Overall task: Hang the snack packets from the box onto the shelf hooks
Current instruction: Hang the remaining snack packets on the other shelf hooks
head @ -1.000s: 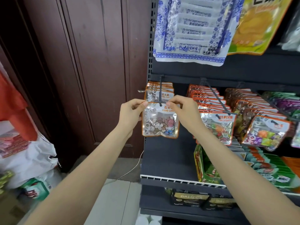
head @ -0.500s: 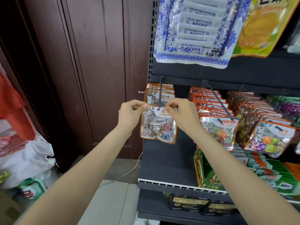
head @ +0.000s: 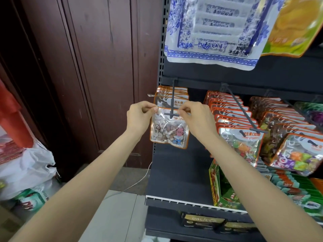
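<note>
The clear, orange-edged snack packet [head: 169,130] hangs by dark grey hooks [head: 172,102]; above, a blue-and-white patterned bag [head: 215,32].

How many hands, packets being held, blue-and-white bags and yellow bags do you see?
Hands: 2, left hand and right hand
Held snack packet: 1
Blue-and-white bag: 1
Yellow bag: 1
Total: 5

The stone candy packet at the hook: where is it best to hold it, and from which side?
By its top corners, one from each side, as the left hand and right hand pinch the packet. This probably keeps the flat top strip taut and its middle free for the hook.
</note>
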